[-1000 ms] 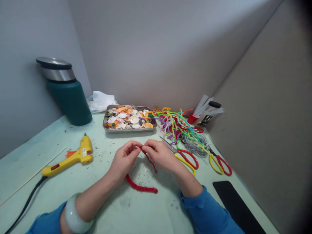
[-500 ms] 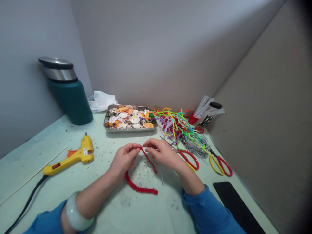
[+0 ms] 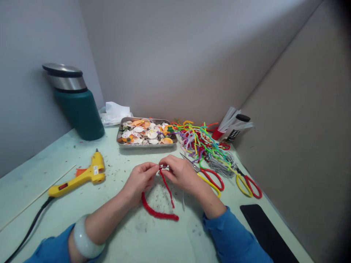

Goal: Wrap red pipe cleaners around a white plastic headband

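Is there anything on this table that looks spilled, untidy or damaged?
Yes: dark specks litter the tabletop, including between the left hand and right hand, like stray scraps. The multicoloured pipe cleaners lie in a messy tangle. Nothing looks clearly damaged.

Thin red strand (image 3: 166, 185), dangling slantwise, thick fuzzy red strip (image 3: 153, 212), curved nearby

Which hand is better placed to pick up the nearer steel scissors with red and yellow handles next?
Probably the right hand: those scissors lie just beside it, while the left hand is farther away, pinching a fuzzy red strand.
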The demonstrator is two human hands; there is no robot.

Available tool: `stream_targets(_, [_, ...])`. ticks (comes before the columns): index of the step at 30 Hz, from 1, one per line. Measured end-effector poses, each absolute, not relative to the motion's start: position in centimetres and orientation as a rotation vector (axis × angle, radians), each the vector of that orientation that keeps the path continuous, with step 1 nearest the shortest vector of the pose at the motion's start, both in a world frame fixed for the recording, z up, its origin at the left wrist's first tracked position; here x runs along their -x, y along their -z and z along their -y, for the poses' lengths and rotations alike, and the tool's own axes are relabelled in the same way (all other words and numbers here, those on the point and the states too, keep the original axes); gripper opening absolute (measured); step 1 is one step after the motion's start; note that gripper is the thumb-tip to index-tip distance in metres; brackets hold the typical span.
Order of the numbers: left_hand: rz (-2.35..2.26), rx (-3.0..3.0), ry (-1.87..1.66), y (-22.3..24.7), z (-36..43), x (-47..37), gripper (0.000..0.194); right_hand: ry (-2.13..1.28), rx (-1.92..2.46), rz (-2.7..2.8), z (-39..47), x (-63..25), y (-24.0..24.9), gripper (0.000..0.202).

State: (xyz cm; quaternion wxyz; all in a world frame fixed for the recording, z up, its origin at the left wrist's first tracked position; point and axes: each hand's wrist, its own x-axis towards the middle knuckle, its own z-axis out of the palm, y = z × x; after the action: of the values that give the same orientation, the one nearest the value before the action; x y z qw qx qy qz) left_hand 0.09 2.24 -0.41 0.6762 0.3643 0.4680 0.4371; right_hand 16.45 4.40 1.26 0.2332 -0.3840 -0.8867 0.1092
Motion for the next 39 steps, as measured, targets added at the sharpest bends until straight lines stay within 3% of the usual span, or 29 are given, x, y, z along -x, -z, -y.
stream_targets(11, [-1.042, -0.802, -0.97, 0.19, -2.16, -0.1, 0.024, -0.284, 1.031, 2.388, -4.31, -16.47, -1.39, 0.01])
stream_targets(22, [-1.072, -0.879, -0.984, 0.46, -2.07, -0.1, 0.021, -0.386, 1.104, 2.249, -4.26, -15.88, -1.37, 0.019])
stream_targets(32, [-1.055, -0.87, -0.956, 0.63, -2.11, -0.16, 0.021, -0.915, 1.176, 2.06, -4.7, -16.19, -1.69, 0.012])
stream_targets(39, [-1.087, -0.864, -1.002, 0.7, -2.31, -0.36, 0.016, -0.921, 1.213, 2.016, -4.97, -16.18, -0.99, 0.011])
